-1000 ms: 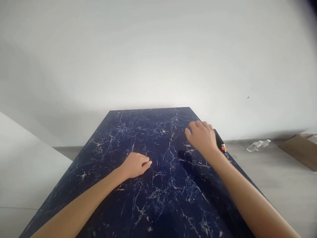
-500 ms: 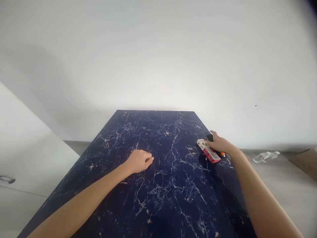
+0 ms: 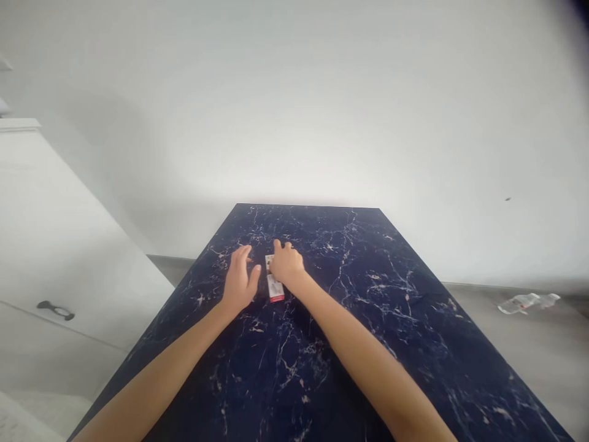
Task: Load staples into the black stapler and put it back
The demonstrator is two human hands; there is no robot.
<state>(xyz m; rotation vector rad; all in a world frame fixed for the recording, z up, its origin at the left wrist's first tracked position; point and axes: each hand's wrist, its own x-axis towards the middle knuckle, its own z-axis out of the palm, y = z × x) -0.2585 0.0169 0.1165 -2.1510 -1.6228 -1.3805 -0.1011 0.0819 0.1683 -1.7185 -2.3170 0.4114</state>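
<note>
A small white and red box (image 3: 275,287) is at the middle of the dark blue, marble-patterned table (image 3: 368,319). My right hand (image 3: 288,265) grips it from the right, covering part of its far end and right side. Just left of the box, my left hand (image 3: 239,279) is open, thumb apart from the fingers, with a small gap between it and the box. Whatever lies beneath my right palm is hidden.
A pale wall (image 3: 322,110) rises behind the table's far edge. On the left stands a white cabinet (image 3: 69,221) with a dark handle (image 3: 56,310). Clear plastic bottles (image 3: 524,302) lie on the floor at the right.
My right hand has brought the box from the table's right edge to the middle. My left hand has gone from closed to open beside it. The view has turned slightly left.
</note>
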